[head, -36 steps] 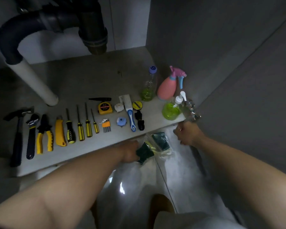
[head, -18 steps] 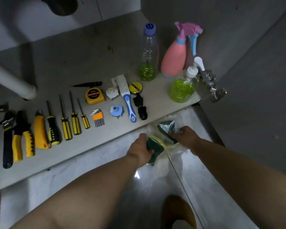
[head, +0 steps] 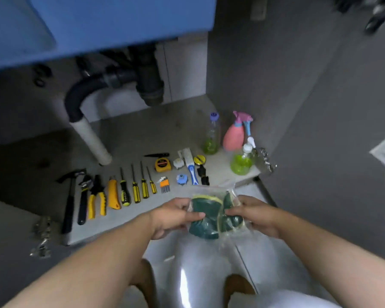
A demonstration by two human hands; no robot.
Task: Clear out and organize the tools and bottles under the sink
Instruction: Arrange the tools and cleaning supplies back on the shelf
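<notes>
Clear plastic bag [head: 217, 220] of green sponges [head: 206, 208] held crosswise between both hands — left hand [head: 173, 216] pinching its left edge, right hand [head: 253, 215] its right — just in front of the shelf [head: 127, 220], whose bare front strip lies straight ahead.

Front of the cabinet floor [head: 156, 134] is lined by the tool row [head: 123, 192]. Right corner's blocked by bottles [head: 233, 136] crowded near the side wall [head: 242, 74]. Headroom is cut by the drain trap [head: 147, 85], and the white pipe [head: 91, 141] is planted mid-left. Bare floor is left behind the tools, between pipe and bottles. Front-right approach is filled by the bag [head: 209, 218] held by left hand [head: 173, 216] and right hand [head: 253, 215].
</notes>
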